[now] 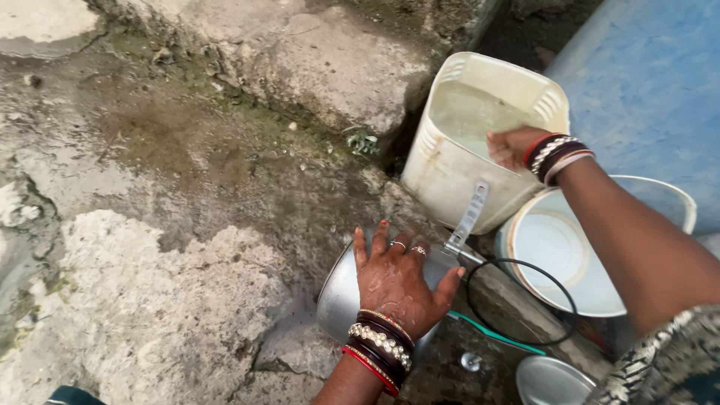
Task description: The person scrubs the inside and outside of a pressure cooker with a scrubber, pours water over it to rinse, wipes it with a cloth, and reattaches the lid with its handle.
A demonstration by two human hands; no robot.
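My left hand (pixel 395 279) lies spread over a steel pot (pixel 339 292) that rests on its side on the wet stone ground. Its thumb reaches toward the base of the pot's flat metal handle (pixel 468 218). My right hand (pixel 513 145) reaches into a white square plastic container (pixel 448 166) filled with cloudy water. Its fingers dip below the water, so they are hidden. Both wrists wear several bangles.
A round white bucket (pixel 556 251) stands right of the pot, against a blue drum (pixel 645 82). A black hose loop (pixel 525 300) and a green hose (pixel 499 334) lie beside it. A steel lid (pixel 550 381) sits at the bottom edge. Rough cracked stone (pixel 150 300) spreads left.
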